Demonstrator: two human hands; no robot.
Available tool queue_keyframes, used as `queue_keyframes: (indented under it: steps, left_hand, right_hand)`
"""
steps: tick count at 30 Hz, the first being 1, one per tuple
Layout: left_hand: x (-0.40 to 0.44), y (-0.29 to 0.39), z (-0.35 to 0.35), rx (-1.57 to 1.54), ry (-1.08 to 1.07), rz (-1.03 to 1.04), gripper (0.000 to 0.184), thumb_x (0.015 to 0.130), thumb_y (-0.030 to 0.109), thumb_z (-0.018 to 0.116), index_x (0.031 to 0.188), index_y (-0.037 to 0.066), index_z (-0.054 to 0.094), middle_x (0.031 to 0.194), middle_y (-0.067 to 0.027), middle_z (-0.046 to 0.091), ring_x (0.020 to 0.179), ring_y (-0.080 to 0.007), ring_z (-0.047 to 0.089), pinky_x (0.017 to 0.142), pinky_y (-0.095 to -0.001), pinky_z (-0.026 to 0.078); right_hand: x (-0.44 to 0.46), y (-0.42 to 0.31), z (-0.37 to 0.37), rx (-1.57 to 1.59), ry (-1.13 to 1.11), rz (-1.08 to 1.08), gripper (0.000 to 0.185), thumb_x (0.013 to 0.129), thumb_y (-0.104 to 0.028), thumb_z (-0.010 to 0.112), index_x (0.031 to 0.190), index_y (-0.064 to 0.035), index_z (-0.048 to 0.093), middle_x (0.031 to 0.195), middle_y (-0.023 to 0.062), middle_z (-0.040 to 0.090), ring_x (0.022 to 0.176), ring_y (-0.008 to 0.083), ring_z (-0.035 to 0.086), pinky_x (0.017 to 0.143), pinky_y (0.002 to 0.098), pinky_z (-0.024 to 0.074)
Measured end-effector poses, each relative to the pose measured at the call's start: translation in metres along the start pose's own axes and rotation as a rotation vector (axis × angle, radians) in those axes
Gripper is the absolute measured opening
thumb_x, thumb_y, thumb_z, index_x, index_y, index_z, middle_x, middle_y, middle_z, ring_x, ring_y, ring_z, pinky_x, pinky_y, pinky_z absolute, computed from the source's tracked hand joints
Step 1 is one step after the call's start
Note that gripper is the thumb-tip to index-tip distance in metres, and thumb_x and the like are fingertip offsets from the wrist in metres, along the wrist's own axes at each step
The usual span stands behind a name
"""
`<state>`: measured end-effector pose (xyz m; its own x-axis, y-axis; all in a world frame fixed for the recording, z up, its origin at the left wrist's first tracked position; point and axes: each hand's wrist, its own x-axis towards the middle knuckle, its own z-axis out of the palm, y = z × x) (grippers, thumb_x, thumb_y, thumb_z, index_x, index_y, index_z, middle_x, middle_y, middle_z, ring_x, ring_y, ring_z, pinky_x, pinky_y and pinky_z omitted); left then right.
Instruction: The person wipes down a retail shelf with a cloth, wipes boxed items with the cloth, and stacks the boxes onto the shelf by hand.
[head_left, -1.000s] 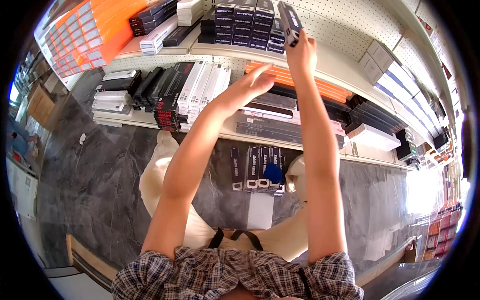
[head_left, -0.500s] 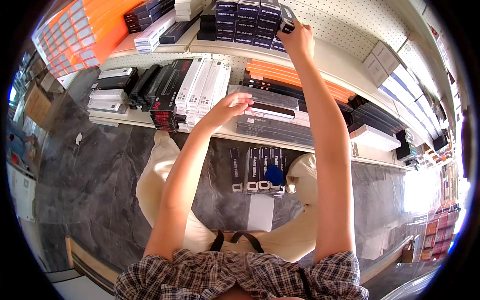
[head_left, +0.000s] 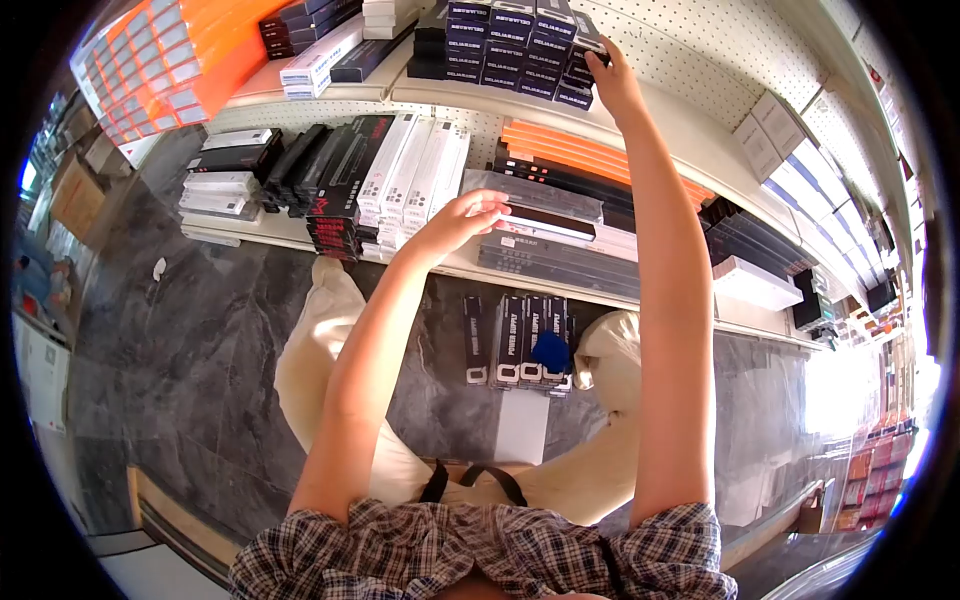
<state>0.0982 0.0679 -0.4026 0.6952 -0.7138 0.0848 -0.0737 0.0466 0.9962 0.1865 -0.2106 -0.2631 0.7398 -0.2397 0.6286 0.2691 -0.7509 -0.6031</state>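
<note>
My right hand (head_left: 618,84) reaches up to the right end of a stack of dark navy boxes (head_left: 512,50) with white lettering on the upper shelf. Its thumb and fingers are at the edge of the top dark box (head_left: 586,38) in the right-hand column, gripping that edge; part of the hold is hidden. My left hand (head_left: 462,225) hovers in front of the lower shelf, fingers loosely bent and apart, holding nothing. Closest to it are a long grey box (head_left: 545,196) and upright white boxes (head_left: 432,175).
Between my legs, dark power supply boxes (head_left: 510,340) stand on the floor with a blue round object (head_left: 551,351) on top. Orange boxes (head_left: 170,65) are stacked at upper left. The lower shelf edge (head_left: 590,290) runs in front of my knees.
The top dark box, tilted in my right hand before, now lies more level against the stack. My right hand has shifted slightly right; my left hand is nearly unmoved. The view has moved a little.
</note>
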Motion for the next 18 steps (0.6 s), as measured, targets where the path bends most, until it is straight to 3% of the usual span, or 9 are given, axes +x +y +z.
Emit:
queue_keyframes:
  steps: [2, 3, 6, 7, 11, 18]
  left_hand:
    - [-0.001, -0.001, -0.002, -0.012, 0.002, 0.017, 0.04, 0.093, 0.025, 0.05, 0.126, 0.003, 0.044, 0.117, -0.0118, 0.055, 0.108, -0.019, 0.055, 0.095, -0.0317, 0.041]
    - [-0.002, 0.0, -0.001, -0.006, 0.014, 0.019, 0.04, 0.093, 0.025, 0.05, 0.125, 0.003, 0.044, 0.116, -0.0115, 0.055, 0.107, -0.019, 0.055, 0.094, -0.0314, 0.041]
    - [-0.001, -0.003, -0.001, 0.017, 0.01, 0.028, 0.039, 0.093, 0.025, 0.05, 0.125, 0.003, 0.045, 0.116, -0.0113, 0.055, 0.107, -0.0189, 0.055, 0.094, -0.0312, 0.042]
    - [-0.004, -0.002, 0.001, 0.013, 0.021, 0.026, 0.038, 0.093, 0.024, 0.05, 0.124, 0.003, 0.045, 0.116, -0.0112, 0.055, 0.106, -0.0188, 0.056, 0.094, -0.031, 0.042]
    - [-0.005, -0.011, 0.001, 0.004, 0.026, -0.002, 0.039, 0.092, 0.025, 0.051, 0.124, 0.003, 0.046, 0.116, -0.0107, 0.055, 0.106, -0.019, 0.056, 0.093, -0.0318, 0.042]
    - [0.002, -0.013, 0.007, 0.028, -0.014, -0.005, 0.04, 0.092, 0.026, 0.051, 0.124, 0.003, 0.045, 0.117, -0.0105, 0.056, 0.106, -0.0184, 0.056, 0.094, -0.0325, 0.042]
  right_hand:
    - [-0.001, -0.005, -0.002, 0.106, -0.059, 0.076, 0.057, 0.084, -0.037, 0.063, 0.131, -0.01, 0.044, 0.093, 0.0201, 0.064, 0.082, 0.0214, 0.062, 0.071, 0.0324, 0.0472]
    - [0.002, -0.002, -0.001, 0.135, -0.044, 0.001, 0.06, 0.083, -0.035, 0.065, 0.132, -0.0096, 0.042, 0.084, 0.0179, 0.065, 0.073, 0.0203, 0.062, 0.066, 0.0297, 0.0473]
    - [0.001, 0.008, 0.001, 0.081, 0.03, -0.046, 0.059, 0.083, -0.035, 0.065, 0.131, -0.0088, 0.043, 0.08, 0.0163, 0.066, 0.071, 0.021, 0.062, 0.066, 0.0304, 0.0471]
    - [-0.002, 0.013, 0.002, 0.08, 0.035, -0.043, 0.059, 0.083, -0.035, 0.065, 0.131, -0.0088, 0.043, 0.08, 0.0163, 0.066, 0.071, 0.021, 0.062, 0.066, 0.0304, 0.0471]
    - [-0.016, 0.025, 0.005, 0.092, 0.145, 0.077, 0.062, 0.073, -0.024, 0.075, 0.125, -0.0037, 0.048, 0.11, 0.0179, 0.061, 0.091, 0.0217, 0.064, 0.082, 0.0306, 0.0491]
    - [-0.021, 0.001, -0.002, -0.01, 0.105, 0.067, 0.051, 0.073, -0.027, 0.074, 0.116, -0.0039, 0.056, 0.097, 0.0112, 0.067, 0.087, 0.0207, 0.065, 0.076, 0.0314, 0.0499]
